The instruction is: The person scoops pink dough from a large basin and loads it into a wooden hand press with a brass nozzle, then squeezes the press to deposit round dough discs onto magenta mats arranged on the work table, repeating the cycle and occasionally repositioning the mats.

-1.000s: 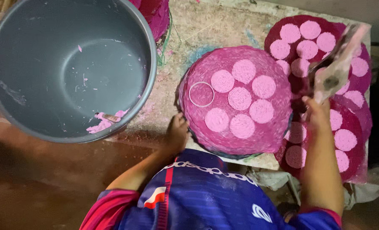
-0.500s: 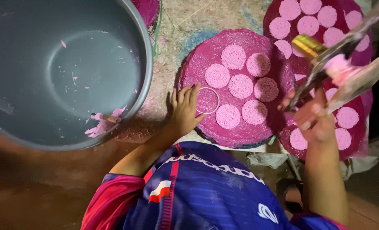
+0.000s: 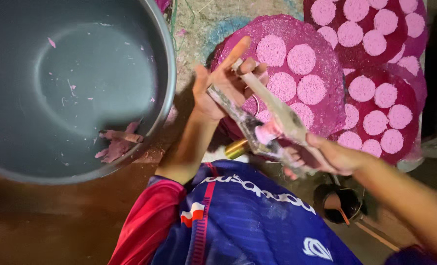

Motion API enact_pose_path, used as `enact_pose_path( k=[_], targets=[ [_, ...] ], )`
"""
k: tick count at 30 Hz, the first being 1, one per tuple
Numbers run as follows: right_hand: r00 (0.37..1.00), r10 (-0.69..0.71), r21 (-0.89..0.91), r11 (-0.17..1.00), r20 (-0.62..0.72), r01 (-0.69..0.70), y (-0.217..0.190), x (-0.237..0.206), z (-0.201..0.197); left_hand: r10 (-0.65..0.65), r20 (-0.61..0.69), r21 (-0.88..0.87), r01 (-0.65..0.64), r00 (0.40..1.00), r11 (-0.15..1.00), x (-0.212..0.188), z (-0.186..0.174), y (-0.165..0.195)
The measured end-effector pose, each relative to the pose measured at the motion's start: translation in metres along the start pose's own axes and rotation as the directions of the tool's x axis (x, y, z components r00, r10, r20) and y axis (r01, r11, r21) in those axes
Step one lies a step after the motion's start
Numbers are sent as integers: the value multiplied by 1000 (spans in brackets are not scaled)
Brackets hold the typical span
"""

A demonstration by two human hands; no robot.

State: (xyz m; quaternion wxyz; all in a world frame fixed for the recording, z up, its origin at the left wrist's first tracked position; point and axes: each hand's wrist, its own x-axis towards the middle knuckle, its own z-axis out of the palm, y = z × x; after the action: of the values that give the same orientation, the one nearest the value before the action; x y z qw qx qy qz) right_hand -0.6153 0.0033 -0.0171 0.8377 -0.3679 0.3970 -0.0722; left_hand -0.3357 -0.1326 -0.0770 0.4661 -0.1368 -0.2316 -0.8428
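We are gripping the handles of a paste-smeared wooden scissor-like press (image 3: 270,122) in our right hand (image 3: 326,157), while our left hand (image 3: 223,81) is pinching its far tips, steadying them above the round magenta mat of pale pink discs (image 3: 297,64), beside the large grey metal basin (image 3: 71,83).

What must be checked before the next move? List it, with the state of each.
1. Right hand grips the wooden tool at its near end: ok.
2. Left hand fingers curl over the tool's far end: ok.
3. Pink lump sits between the tool's two arms: ok.
4. Pale discs on the nearest round tray are whole: those in view ok, those under the hands cannot tell.
5. Grey basin stands within the left hand's reach: ok.
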Motion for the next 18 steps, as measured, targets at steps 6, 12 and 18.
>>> enact_pose_path(
  k=[6,12,18],
  targets=[
    [887,131,-394,860,-443,-324,-58,-8,-18,229,-22,-248,-227,973,942,27,-46,-12],
    [837,-37,-565,754,-545,-335,-80,32,3,310,108,-299,-266,945,916,37,-73,19],
    [854,-16,-540,781,-521,-315,-77,39,16,322,32,-330,-294,946,897,21,-81,8]
  ],
)
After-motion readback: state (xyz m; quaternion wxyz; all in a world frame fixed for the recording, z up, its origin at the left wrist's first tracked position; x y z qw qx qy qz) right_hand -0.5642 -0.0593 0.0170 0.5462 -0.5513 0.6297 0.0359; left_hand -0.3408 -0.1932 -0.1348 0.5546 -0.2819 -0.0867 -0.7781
